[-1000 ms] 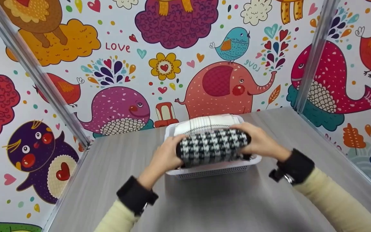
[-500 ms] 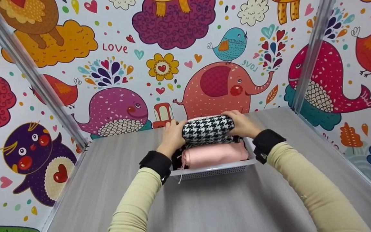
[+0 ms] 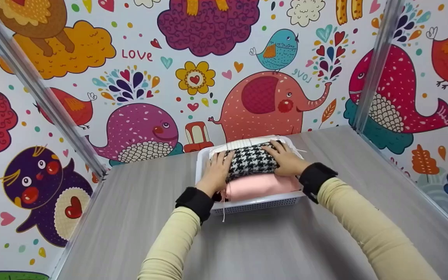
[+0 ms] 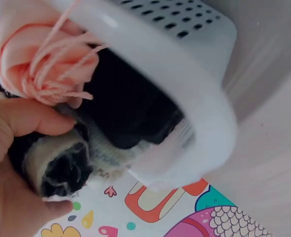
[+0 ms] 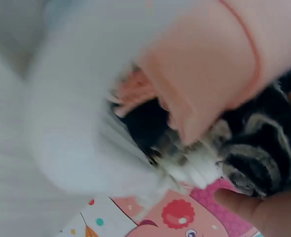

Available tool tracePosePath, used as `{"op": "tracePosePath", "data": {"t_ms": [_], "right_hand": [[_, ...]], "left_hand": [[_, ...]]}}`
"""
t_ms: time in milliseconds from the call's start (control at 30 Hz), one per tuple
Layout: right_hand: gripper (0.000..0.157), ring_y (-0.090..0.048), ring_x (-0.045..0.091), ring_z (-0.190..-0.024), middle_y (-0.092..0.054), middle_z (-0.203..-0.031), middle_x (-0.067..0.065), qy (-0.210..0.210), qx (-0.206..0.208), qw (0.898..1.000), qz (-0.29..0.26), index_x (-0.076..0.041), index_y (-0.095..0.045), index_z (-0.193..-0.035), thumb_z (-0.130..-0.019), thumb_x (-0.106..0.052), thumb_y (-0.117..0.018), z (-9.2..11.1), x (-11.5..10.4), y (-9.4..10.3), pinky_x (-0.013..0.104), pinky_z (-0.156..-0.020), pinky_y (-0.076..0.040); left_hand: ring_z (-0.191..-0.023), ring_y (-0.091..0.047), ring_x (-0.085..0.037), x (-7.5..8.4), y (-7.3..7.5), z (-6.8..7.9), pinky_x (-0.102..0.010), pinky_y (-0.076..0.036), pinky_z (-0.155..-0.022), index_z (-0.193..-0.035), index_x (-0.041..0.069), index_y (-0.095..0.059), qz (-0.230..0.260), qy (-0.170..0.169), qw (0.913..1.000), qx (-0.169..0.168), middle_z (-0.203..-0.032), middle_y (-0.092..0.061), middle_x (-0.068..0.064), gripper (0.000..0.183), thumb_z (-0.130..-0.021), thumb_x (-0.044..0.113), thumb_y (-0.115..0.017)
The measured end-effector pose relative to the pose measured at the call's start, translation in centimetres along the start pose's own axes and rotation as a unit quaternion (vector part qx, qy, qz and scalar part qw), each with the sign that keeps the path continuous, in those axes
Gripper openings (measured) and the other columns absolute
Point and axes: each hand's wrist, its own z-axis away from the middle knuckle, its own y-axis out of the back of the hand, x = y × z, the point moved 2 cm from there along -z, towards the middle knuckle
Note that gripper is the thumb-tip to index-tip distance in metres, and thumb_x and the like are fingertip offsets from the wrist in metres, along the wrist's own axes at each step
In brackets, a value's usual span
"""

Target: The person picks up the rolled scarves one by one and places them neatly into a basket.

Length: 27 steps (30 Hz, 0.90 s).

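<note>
A rolled black-and-white houndstooth scarf [image 3: 252,157] lies in a white plastic basket [image 3: 263,205], behind a rolled pink scarf [image 3: 263,187] with thin tassels. My left hand [image 3: 217,171] holds the roll's left end; in the left wrist view its thumb [image 4: 44,116] and fingers lie on either side of the coiled end. At the other end my right hand [image 3: 288,162] holds the roll, fingers spread over its top. Behind it shows a white checked cloth [image 3: 243,144], partly covered. Black fabric [image 4: 130,98] lies lower inside the basket.
The basket stands on a grey wood-grain table [image 3: 150,202] close to the back wall panel [image 3: 196,42] with cartoon animals. Side panels meet it at metal posts [image 3: 375,70]. One pink tassel [image 3: 224,212] hangs over the basket's front rim.
Both hands have carried the houndstooth roll back and down into the basket, between the pink roll and the white cloth. The hands now lie over its ends.
</note>
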Motion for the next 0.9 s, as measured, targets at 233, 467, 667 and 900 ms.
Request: {"op": "tracePosePath", "data": {"t_ms": [233, 467, 667, 900], "right_hand": [[0.094, -0.011, 0.058, -0.127, -0.008, -0.147, 0.028, -0.007, 0.017, 1.0, -0.016, -0.01, -0.024, -0.143, -0.058, 0.015, -0.055, 0.6, 0.3, -1.9, 0.064, -0.096, -0.027], [0.094, -0.01, 0.058, -0.127, -0.009, -0.147, 0.026, -0.009, 0.034, 0.998, -0.045, -0.012, -0.025, -0.143, -0.058, 0.014, -0.056, 0.4, -0.1, -1.4, 0.061, -0.09, -0.037], [0.08, 0.006, 0.047, -0.134, 0.002, -0.151, 0.02, -0.006, 0.044, 0.984, -0.172, -0.01, -0.02, -0.145, -0.079, -0.016, -0.065, 1.9, 1.7, 0.7, 0.071, -0.098, -0.003], [0.061, -0.005, 0.052, -0.132, -0.015, -0.145, 0.03, -0.101, 0.173, 0.974, -0.103, 0.0, -0.03, -0.139, -0.092, -0.034, -0.048, 5.1, 8.8, 1.7, 0.067, -0.101, 0.0]], "left_hand": [[-0.133, -0.017, -0.045, -0.2, -0.7, 0.6, -0.054, -0.02, -0.106, -0.147, 0.012, -0.011, 0.033, 0.005, 0.998, -0.055, -0.148, -0.014, -0.023, 0.113, -0.059, 0.012, -0.082], [-0.133, -0.017, -0.046, -0.9, -0.4, 0.7, -0.055, -0.023, -0.105, -0.146, 0.013, -0.014, 0.049, 0.001, 0.9985, -0.026, -0.148, -0.016, -0.021, 0.108, -0.06, 0.005, -0.078], [-0.134, -0.014, -0.046, -2.8, 0.1, 1.7, -0.056, -0.017, -0.107, -0.145, 0.011, -0.021, 0.095, -0.019, 0.9946, 0.038, -0.149, -0.018, -0.02, 0.091, -0.064, -0.008, -0.057], [-0.132, -0.019, -0.047, -8.5, -0.5, 4.9, -0.059, -0.017, -0.105, -0.142, 0.006, -0.028, 0.142, 0.143, 0.9678, 0.151, -0.145, -0.024, -0.024, 0.067, -0.084, 0.027, -0.055]]}}
